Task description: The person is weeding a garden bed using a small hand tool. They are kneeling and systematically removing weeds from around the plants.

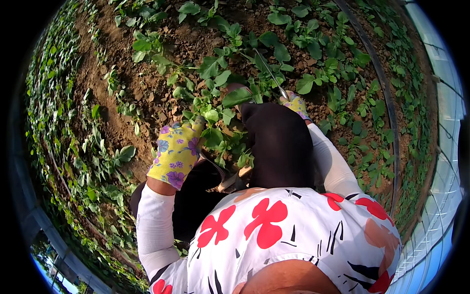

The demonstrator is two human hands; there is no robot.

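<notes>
My left hand (177, 152), in a yellow garden glove printed with purple and blue flowers, is at the left edge of a clump of leafy green seedlings (212, 115). Its fingers are bent down towards the leaves; whether they pinch a stem is hidden. Beyond my knee, my right hand (295, 105) wears a matching glove and grips a hand tool (272, 75) with a slender metal shank. The shank slants up and left among broad leaves, and its far end is partly covered by foliage. A shoe shows partly under a large leaf in front of the knee.
My dark-trousered knee (281, 143) rises between both hands. A black irrigation hose (385, 81) curves along the right side. Rows of seedlings (62, 110) grow in brown cloddy soil (121, 95). Translucent greenhouse sheeting (446, 92) borders the right. Pale wooden pieces (235, 178) lie below me.
</notes>
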